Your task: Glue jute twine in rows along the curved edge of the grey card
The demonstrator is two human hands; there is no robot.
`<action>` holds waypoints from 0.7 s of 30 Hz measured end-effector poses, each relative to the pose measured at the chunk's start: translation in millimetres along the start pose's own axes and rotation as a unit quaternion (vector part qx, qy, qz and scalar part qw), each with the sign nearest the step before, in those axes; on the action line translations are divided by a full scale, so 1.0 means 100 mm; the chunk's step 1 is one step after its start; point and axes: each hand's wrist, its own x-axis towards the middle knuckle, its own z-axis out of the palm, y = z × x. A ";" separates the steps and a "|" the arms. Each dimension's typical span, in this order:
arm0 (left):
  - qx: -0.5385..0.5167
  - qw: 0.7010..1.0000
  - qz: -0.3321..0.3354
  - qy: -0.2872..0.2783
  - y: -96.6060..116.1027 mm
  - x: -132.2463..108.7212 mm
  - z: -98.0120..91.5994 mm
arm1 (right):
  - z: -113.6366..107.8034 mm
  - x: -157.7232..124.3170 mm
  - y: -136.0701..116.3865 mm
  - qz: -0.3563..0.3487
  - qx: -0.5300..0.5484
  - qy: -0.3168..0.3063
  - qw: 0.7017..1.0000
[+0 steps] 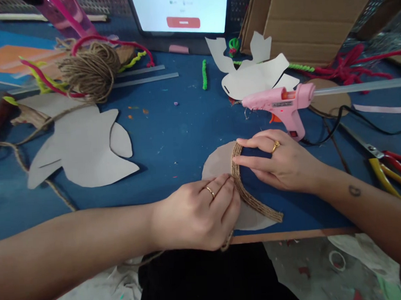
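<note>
We clamp the curved corrugated cardboard strip upright on the card disc, pressed between our left hand and right hand from opposite sides.

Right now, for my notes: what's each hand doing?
Left hand: closed against the curved corrugated cardboard strip, holding it.
Right hand: holding the same strip, fingertips on its inner side.

You had a pink glue gun lying on the blue worktop, with a grey card cutout off to the left, yellow-and-red pliers at the right, and a tablet and cardboard box behind.
</note>
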 end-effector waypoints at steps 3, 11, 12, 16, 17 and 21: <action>0.004 1.000 0.000 0.002 0.00 0.00 0.00 | 0.00 0.00 0.01 -0.005 0.008 0.003 1.000; -0.004 1.000 -0.002 0.010 0.00 0.00 0.01 | -0.01 -0.01 0.01 -0.010 0.008 -0.002 1.000; -0.005 1.000 -0.001 0.011 0.00 0.01 0.01 | -0.01 -0.01 0.01 -0.010 0.008 -0.005 1.000; -0.007 1.000 -0.001 0.010 0.00 0.01 0.01 | -0.02 -0.02 0.02 -0.011 0.003 -0.015 1.000; -0.008 1.000 -0.001 0.010 0.00 0.00 0.01 | -0.02 -0.02 0.02 -0.014 0.003 -0.016 1.000; -0.012 1.000 0.000 0.011 0.00 0.00 0.01 | -0.03 -0.01 0.03 -0.024 0.001 -0.017 1.000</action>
